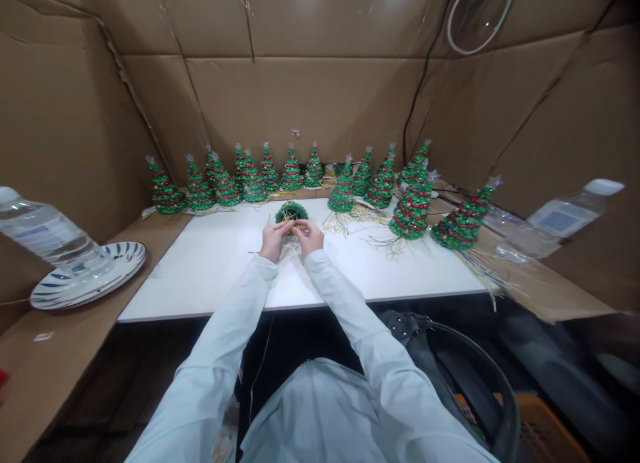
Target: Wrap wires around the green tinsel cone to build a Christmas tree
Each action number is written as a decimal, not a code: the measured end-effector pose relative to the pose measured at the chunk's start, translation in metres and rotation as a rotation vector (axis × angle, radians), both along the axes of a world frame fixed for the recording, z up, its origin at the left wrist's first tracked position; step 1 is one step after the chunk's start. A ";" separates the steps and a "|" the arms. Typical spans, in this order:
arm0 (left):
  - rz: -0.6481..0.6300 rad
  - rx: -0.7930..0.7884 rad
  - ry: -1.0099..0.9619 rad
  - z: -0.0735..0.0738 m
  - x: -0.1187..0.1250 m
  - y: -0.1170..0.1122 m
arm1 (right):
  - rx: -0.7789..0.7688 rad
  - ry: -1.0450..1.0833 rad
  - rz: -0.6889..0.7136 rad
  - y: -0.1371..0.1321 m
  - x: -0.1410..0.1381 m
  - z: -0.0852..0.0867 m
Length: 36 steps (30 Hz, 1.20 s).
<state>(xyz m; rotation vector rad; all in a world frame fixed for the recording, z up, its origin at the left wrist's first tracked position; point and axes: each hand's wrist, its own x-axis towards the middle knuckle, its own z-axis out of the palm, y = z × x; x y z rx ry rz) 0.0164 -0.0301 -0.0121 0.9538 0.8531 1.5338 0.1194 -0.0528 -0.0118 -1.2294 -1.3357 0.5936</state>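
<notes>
A small green Christmas tree [291, 211] lies on the white board [200, 269], its round hollow base turned toward me. Pale and yellow wires stick out of that base. At the base my left hand [274, 239] has its fingers closed together on the wires. Beside it, almost touching, my right hand [309, 236] pinches the wires between thumb and fingers. The fingertips of both hands meet in front of the opening. Exactly which strands each hand holds is too small to make out.
Several finished-looking trees with star tops stand behind, such as one tree [413, 209] with wires trailing from its base. A water bottle [50, 233] is on striped plates [127, 253] at left. Another bottle [560, 219] stands at right. Cardboard walls [300, 89] enclose the table.
</notes>
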 end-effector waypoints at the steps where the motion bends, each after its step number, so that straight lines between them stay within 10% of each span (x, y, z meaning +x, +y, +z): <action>1: 0.005 0.000 -0.002 -0.001 0.000 0.001 | -0.008 -0.018 -0.034 0.000 -0.001 0.000; 9: 0.003 -0.010 -0.018 -0.002 -0.002 0.005 | 0.007 -0.362 -0.151 -0.010 0.003 0.003; 36: -0.064 -0.109 -0.034 0.008 -0.003 -0.005 | -0.065 -0.570 -0.108 -0.012 0.005 0.004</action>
